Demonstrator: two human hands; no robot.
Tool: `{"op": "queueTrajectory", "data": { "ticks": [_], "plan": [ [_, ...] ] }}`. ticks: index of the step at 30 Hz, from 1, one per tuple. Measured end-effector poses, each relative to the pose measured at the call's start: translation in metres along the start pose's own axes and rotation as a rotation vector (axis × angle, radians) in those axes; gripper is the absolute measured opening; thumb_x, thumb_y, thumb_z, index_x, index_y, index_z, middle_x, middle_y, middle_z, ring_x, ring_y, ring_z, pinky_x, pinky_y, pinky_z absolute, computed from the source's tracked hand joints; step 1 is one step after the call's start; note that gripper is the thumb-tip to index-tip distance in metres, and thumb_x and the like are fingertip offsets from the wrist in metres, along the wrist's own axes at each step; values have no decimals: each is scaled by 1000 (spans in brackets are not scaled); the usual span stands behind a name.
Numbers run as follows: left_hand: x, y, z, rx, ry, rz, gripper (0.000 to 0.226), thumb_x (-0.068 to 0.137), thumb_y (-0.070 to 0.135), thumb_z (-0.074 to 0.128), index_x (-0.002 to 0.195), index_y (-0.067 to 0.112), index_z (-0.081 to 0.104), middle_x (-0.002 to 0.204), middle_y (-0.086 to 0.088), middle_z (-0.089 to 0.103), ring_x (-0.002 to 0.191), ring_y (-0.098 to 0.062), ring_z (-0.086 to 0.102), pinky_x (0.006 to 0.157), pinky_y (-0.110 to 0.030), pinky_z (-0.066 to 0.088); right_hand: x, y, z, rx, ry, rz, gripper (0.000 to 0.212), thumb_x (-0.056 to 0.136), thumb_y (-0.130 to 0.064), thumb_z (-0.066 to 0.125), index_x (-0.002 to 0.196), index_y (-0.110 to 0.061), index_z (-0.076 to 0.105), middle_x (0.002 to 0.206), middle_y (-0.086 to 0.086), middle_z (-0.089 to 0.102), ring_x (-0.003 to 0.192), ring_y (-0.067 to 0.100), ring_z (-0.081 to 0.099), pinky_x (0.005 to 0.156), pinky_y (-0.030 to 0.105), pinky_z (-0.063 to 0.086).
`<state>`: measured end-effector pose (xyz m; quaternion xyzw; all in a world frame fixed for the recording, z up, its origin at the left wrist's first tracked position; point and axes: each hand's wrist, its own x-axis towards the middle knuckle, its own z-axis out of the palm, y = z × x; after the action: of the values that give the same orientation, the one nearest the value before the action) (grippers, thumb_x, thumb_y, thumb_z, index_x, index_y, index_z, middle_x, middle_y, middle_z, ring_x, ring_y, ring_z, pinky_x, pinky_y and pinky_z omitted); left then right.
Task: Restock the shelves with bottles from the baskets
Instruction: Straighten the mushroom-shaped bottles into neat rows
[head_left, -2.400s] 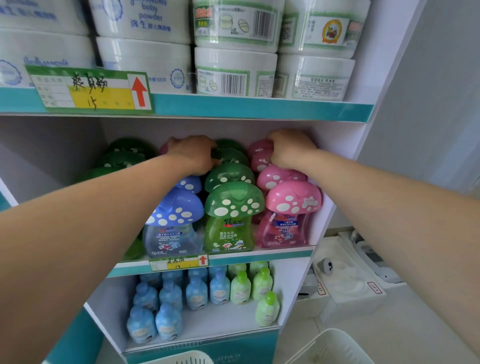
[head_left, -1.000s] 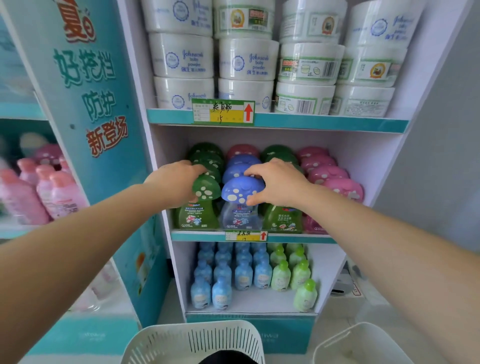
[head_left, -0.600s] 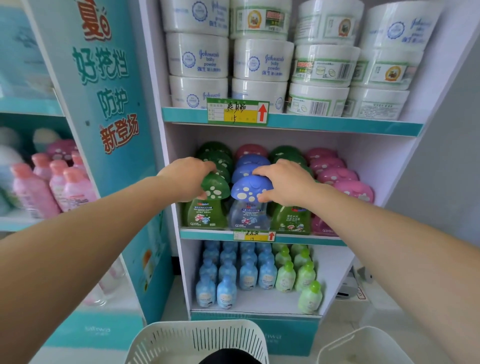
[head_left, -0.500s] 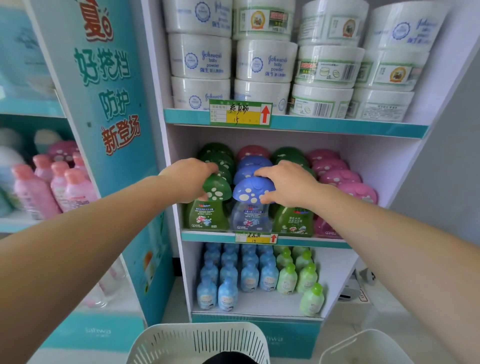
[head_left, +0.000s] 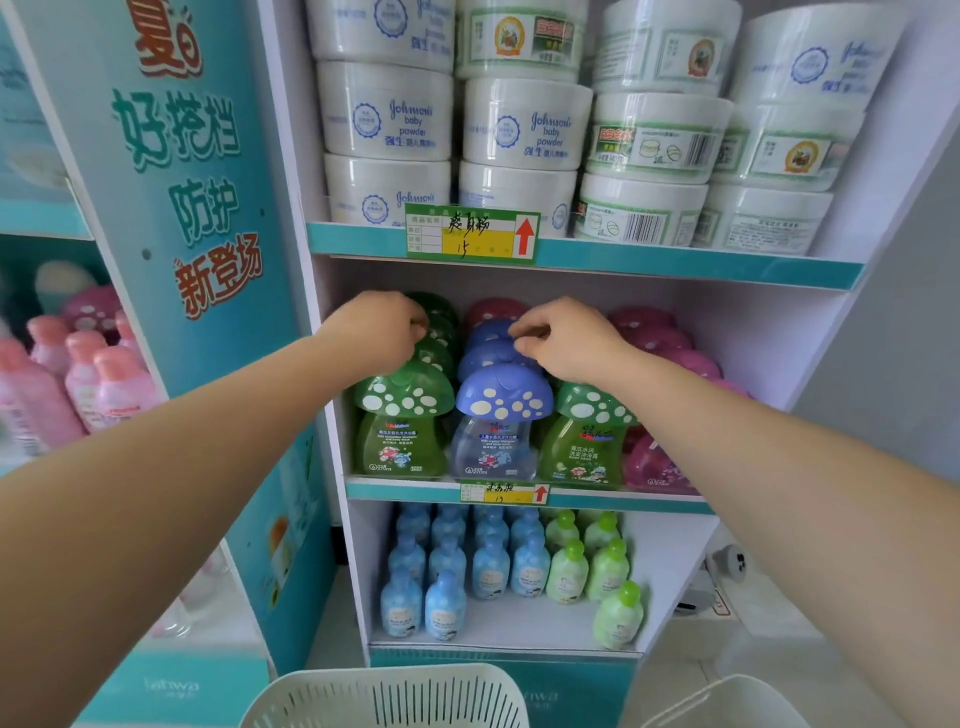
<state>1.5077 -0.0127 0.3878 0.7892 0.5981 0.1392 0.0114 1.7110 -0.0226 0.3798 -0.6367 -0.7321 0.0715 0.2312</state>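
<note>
Mushroom-capped bottles fill the middle shelf (head_left: 519, 491) in rows. At the front stand a green bottle (head_left: 402, 421), a blue bottle (head_left: 498, 426), another green bottle (head_left: 587, 441) and a pink bottle (head_left: 654, 467). My left hand (head_left: 379, 332) hovers above the front green bottle, in front of the green caps behind it. My right hand (head_left: 566, 338) hovers above the blue bottle, by the blue caps (head_left: 488, 343) of the rows behind. The fingers of both hands are loosely curled and neither holds a bottle.
White powder tubs (head_left: 524, 124) are stacked on the top shelf. Small blue bottles (head_left: 447, 571) and small green bottles (head_left: 592, 566) stand on the lower shelf. A white basket (head_left: 395, 696) sits below me, with another basket (head_left: 727, 701) to its right. Pink bottles (head_left: 98, 374) stand on the left unit.
Both hands have come off the caps of the front green and blue bottles and risen a little. Those two bottles now stand free at the shelf front.
</note>
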Motion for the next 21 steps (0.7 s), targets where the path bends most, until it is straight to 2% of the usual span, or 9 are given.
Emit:
{"op": "queueTrajectory", "data": {
  "ticks": [3, 8, 11, 16, 21],
  "plan": [
    [14, 0, 5, 49, -95, -14, 36, 97, 26, 51, 131, 17, 57, 135, -9, 54, 120, -30, 52, 98, -32, 41, 13, 2, 4, 47, -27, 36, 25, 87, -21, 66, 112, -19, 70, 119, -3, 67, 110, 16, 60, 94, 24, 44],
    [29, -2, 14, 114, -80, -73, 48, 86, 34, 67, 129, 14, 58, 131, -10, 56, 115, -30, 55, 94, -36, 47, 24, 4, 8, 16, -84, 48, 38, 78, -24, 76, 115, -16, 68, 119, -1, 67, 107, 16, 61, 93, 23, 44],
    [35, -5, 19, 117, -64, -92, 48, 83, 37, 70, 124, 13, 61, 127, -10, 59, 111, -30, 57, 92, -37, 49, 27, 6, 7, 29, -129, 40, 45, 78, -28, 76, 119, -13, 65, 121, 2, 65, 110, 18, 60, 96, 26, 45],
    [34, -8, 19, 111, -28, -79, 46, 83, 36, 69, 123, 14, 62, 126, -9, 60, 111, -31, 57, 90, -36, 48, 23, 7, 5, -72, -184, -39, 43, 83, -29, 71, 122, -13, 64, 122, 2, 64, 109, 19, 59, 98, 30, 45],
    [30, -6, 18, 79, -4, -82, 44, 83, 34, 70, 122, 14, 62, 126, -9, 61, 111, -30, 58, 91, -35, 49, 21, 12, 6, -95, -123, -53, 39, 84, -29, 71, 119, -13, 64, 118, 3, 66, 104, 19, 61, 92, 26, 46]
  ]
}}
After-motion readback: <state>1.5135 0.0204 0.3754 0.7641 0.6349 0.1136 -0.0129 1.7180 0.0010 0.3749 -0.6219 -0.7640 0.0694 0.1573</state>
